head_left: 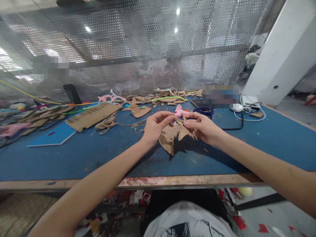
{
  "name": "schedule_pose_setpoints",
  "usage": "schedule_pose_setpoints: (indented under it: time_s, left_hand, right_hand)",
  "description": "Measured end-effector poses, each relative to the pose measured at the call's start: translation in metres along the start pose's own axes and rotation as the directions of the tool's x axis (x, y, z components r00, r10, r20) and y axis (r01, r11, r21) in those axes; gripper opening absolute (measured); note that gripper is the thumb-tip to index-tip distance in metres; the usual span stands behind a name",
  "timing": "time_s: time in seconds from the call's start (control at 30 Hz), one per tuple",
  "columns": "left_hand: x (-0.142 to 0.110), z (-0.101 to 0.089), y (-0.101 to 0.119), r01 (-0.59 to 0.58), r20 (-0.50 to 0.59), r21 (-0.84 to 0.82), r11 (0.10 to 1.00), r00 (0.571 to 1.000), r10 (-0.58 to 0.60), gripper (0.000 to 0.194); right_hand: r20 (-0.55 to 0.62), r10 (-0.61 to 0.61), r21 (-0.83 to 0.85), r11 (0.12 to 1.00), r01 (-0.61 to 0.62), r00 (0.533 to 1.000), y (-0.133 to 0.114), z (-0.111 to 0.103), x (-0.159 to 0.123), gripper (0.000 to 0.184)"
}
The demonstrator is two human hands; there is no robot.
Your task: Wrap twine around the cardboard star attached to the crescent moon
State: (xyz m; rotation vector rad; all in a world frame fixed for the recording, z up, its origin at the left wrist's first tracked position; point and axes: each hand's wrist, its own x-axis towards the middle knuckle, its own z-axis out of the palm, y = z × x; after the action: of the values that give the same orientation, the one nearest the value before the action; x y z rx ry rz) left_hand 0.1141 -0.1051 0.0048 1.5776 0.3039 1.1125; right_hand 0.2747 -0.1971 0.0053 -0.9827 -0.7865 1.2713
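Note:
Between my hands is a cut cardboard piece (184,131), its lower left part covered in curved rows of brown twine (168,135). My left hand (158,126) is closed, thumb and forefinger pinched at the piece's upper edge where the twine runs. From a loose twine bundle (106,124) on the left, a strand leads to this hand. My right hand (203,128) pinches the cardboard piece from the right, fingers partly hidden behind it. Just beyond the fingertips lies a pink glue gun (179,111), partly covered by the hands.
Dark blue-handled scissors (203,111) lie behind my right hand. Cardboard scraps (139,111) line the back. At left are a cardboard sheet (95,115), a blue board (53,136) and another pink glue gun (14,130). A white cable (263,115) loops at right; perforated metal (148,49) stands behind.

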Motion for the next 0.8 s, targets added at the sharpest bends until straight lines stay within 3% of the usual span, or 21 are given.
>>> schedule_pose_setpoints:
  time_s: [0.37, 0.8]
  left_hand:
    - [-0.0009, 0.0032, 0.0042, 0.11, 0.024, -0.068, 0.992, 0.994, -0.109, 0.023]
    - [-0.0003, 0.0032, 0.0008, 0.123, -0.023, -0.151, 0.981, 0.991, -0.128, 0.027]
  right_hand:
    - [-0.008, -0.003, 0.001, 1.0, 0.003, 1.0, 0.0025, -0.002, 0.0018, 0.049]
    - [-0.042, -0.023, -0.021, 1.0, 0.022, 0.999, 0.0021, -0.0016, 0.0019, 0.051]
